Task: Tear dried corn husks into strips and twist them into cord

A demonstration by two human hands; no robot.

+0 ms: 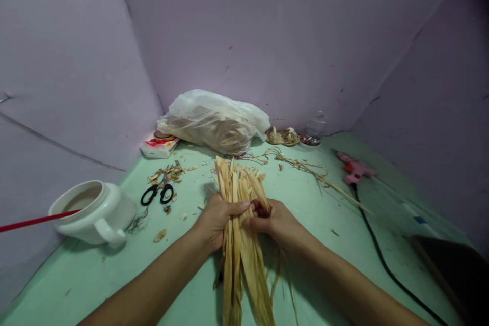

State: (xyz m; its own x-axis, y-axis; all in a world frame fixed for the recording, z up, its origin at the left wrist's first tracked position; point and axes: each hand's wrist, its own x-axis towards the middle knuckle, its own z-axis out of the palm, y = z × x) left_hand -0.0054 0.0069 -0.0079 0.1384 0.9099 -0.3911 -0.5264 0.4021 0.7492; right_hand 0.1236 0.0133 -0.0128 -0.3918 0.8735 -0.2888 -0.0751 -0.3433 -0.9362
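- The green table (301,198) carries everything, and the work sits at its near middle, between the two forearms
- A translucent plastic bag (214,122) against the back wall has brownish, leafy-looking material inside, so more stock is probably left to use
- The bunch of dried strips (252,265) is held over the near middle of the table, its top ends fanned and uneven, its lower ends running out of view; gathering looks well under way, yet no tie shows around it, so I judge it unfinished
- The left hand (216,216) is closed round the bunch's left side, thumb laid across the front
- The right hand (273,221) is closed in a pinch, thumb and curled fingers gripping the bunch's right edge
- The pink glue gun (355,169) lies well apart to the right, no hand on it; no glue shows on the strips
- The black-handled scissors (165,181) lie unheld on the left
- Small scraps (171,170) around them suggest some trimming is done
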